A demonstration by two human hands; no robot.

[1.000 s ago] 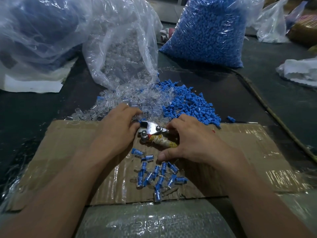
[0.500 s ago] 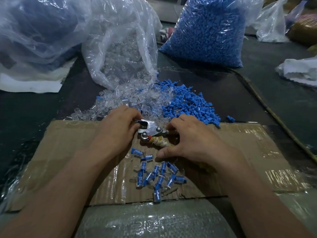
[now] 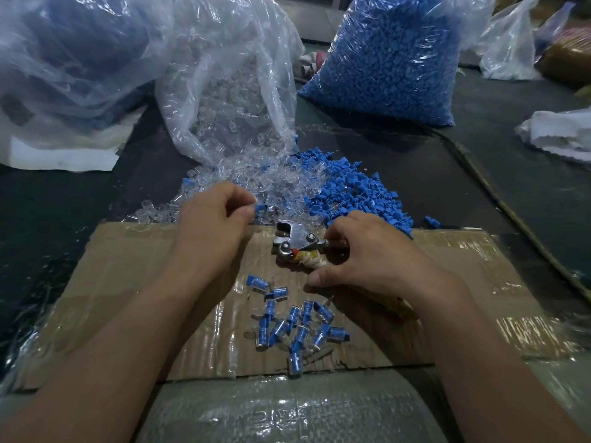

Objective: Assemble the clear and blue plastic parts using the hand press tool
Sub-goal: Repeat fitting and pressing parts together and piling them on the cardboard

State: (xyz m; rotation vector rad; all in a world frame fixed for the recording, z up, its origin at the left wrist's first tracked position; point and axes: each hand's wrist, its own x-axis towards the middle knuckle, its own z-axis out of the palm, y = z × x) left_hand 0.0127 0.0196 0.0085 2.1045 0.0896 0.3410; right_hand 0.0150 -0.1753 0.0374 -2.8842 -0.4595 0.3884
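My right hand (image 3: 367, 254) grips the handles of the metal hand press tool (image 3: 295, 243), which lies on the taped cardboard sheet (image 3: 128, 273); its jaw points left and looks empty. My left hand (image 3: 211, 225) is just left of the jaw and pinches a joined clear and blue part (image 3: 260, 208) between thumb and fingers. Behind the hands lie a heap of clear parts (image 3: 256, 183) and a heap of blue parts (image 3: 361, 193). Several assembled pieces (image 3: 294, 324) are scattered on the cardboard below the tool.
An open bag of clear parts (image 3: 230, 100) slumps behind the heaps, and a full bag of blue parts (image 3: 387, 55) stands at the back right. More plastic bags (image 3: 70, 59) fill the back left. A thin stick (image 3: 499, 199) runs along the right.
My left hand has drawn back and up from the tool's jaw with a clear and blue part in its fingers. The tool's jaw now shows empty. My right hand stays on the handles.
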